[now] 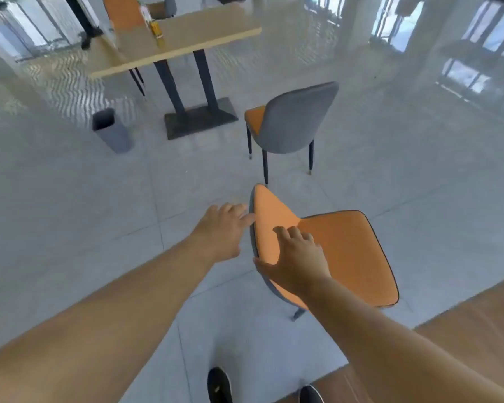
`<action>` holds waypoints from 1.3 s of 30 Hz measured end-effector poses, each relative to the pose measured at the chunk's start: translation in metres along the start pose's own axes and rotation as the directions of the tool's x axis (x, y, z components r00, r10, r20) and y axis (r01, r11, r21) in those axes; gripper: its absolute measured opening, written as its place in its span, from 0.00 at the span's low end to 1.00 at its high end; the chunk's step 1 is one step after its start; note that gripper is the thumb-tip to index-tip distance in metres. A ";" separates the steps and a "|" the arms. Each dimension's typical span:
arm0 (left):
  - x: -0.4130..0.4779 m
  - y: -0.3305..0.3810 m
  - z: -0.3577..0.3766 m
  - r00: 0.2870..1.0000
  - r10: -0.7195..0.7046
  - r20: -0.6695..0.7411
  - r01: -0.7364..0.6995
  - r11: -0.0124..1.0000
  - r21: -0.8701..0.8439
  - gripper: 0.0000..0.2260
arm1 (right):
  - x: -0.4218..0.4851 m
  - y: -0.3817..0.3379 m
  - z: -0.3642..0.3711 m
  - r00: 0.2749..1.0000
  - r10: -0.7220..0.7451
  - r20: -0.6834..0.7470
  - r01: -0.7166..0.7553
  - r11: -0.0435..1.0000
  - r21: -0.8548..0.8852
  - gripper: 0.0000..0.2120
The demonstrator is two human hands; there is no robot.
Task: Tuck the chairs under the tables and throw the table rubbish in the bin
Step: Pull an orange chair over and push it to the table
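Observation:
An orange chair point(349, 251) with a grey back shell stands just in front of me, its seat pointing right toward a wooden table point(477, 330) at the lower right. My right hand point(297, 263) grips the top edge of its backrest, fingers on the orange side and thumb behind. My left hand point(224, 231) is beside the backrest's left edge, fingers apart and fingertips touching it. A second chair point(291, 123) stands pulled out from the far table point(186, 39). On that table lies yellow rubbish point(157, 29). A dark grey bin point(111, 130) stands on the floor to its left.
Another orange chair point(122, 11) sits behind the far table. A person's legs point(85, 21) are at the top left. The far table's black base point(200, 117) rests on the glossy tiled floor. My shoes point(220, 385) show at the bottom.

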State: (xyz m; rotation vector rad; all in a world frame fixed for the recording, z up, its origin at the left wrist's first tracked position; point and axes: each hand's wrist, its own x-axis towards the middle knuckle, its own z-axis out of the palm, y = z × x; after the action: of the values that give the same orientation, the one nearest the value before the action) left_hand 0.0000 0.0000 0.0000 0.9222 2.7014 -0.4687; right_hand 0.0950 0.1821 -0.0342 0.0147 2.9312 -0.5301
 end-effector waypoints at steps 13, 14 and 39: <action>0.175 -0.046 0.047 0.899 0.434 0.062 -0.433 0.857 0.280 0.19 | 0.079 -0.036 0.093 0.848 0.434 0.304 -0.495 0.854 0.160 0.48; 0.181 -0.050 0.049 0.883 0.466 0.055 -0.462 0.843 0.274 0.17 | 0.083 -0.036 0.093 0.837 0.445 0.318 -0.512 0.842 0.170 0.46; 0.029 -0.283 0.146 0.932 -0.076 0.354 0.174 0.952 -0.254 0.14 | 0.236 -0.184 0.088 0.845 -0.106 0.524 0.237 0.953 -0.188 0.19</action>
State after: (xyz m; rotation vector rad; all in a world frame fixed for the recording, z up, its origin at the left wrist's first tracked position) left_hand -0.1809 -0.2505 -0.0816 0.5344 2.4311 -0.2309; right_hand -0.1308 -0.0258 -0.0897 -0.3687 2.4568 -0.1478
